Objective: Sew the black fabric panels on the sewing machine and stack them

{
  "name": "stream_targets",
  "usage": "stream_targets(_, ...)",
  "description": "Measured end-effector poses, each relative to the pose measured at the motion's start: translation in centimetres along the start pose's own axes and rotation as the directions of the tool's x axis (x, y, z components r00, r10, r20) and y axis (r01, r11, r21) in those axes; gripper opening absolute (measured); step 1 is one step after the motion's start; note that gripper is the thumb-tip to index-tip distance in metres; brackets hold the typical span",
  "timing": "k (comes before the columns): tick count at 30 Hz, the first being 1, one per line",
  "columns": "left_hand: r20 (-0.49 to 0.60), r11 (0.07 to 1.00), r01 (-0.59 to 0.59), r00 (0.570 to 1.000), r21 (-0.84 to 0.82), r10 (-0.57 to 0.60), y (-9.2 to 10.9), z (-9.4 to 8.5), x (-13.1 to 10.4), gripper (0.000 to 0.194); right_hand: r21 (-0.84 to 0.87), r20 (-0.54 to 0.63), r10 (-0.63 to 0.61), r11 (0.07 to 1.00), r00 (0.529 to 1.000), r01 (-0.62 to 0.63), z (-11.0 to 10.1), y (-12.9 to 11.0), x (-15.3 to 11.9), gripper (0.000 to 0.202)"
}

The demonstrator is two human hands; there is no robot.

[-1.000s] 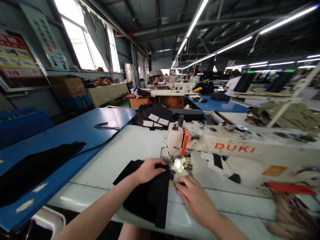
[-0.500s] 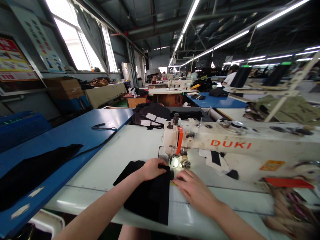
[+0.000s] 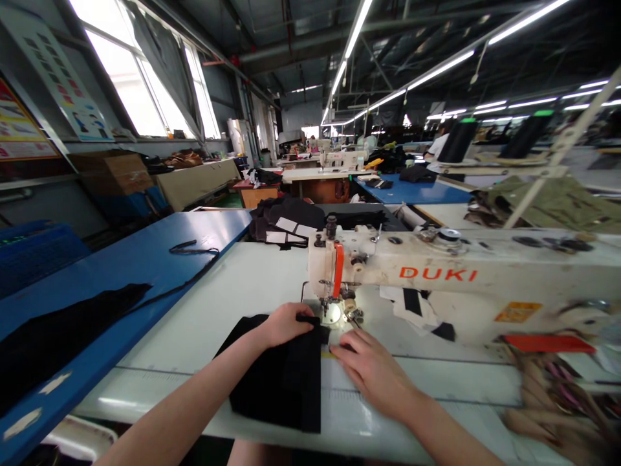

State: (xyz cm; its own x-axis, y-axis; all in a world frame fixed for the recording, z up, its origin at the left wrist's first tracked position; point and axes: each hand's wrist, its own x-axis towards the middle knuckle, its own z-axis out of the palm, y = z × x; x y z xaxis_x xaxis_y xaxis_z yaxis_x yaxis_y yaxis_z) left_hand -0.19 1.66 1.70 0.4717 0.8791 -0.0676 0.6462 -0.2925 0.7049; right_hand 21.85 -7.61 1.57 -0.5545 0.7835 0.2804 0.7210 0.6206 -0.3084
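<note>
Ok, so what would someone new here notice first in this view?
Probably the pale sewing machine stretching across the right side, with its orange DUKI lettering. Then the hands at lower centre: the left on black fabric, the right near its edge. Overhead, bright strip lights run toward the back.

Black cloth [image 3: 276, 382] has straightened along its right edge.

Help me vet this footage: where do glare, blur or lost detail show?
Head view: window blown out white; head view: glare on pale tabletop at its front edge; head view: brown cloth looks smeared; head view: black fabric shows little detail.
</note>
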Motion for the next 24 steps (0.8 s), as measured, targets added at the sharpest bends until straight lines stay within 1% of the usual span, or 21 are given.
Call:
stream_targets(3, 0.000, 1.000, 0.012, 1.000, 0.003, -0.012, 0.00, -0.13, -0.10, 0.019, -0.001, -0.008, 0.003, 1.000, 1.000, -0.003, -0.09, -0.02, -0.03, 0.024)
stream_targets(8, -0.007, 0.999, 0.023, 1.000, 0.026, -0.023, 0.10, 0.14, -0.21, 0.019, -0.009, -0.001, 0.010, 1.000, 1.000, -0.010, -0.24, -0.06, -0.06, 0.023)
stream_targets(14, -0.013, 0.999, 0.027, 1.000, 0.044, -0.026, 0.25, 0.28, -0.17, 0.018, -0.017, -0.018, -0.008, 1.000, 1.000, 0.007, -0.04, -0.07, 0.02, 0.023)
stream_targets(24, -0.028, 0.996, 0.031, 0.999, 0.089, -0.029, 0.37, 0.56, -0.03, 0.017, 0.004, -0.019, 0.002, 1.000, 1.000, -0.002, 0.11, 0.11, -0.05, 0.025)
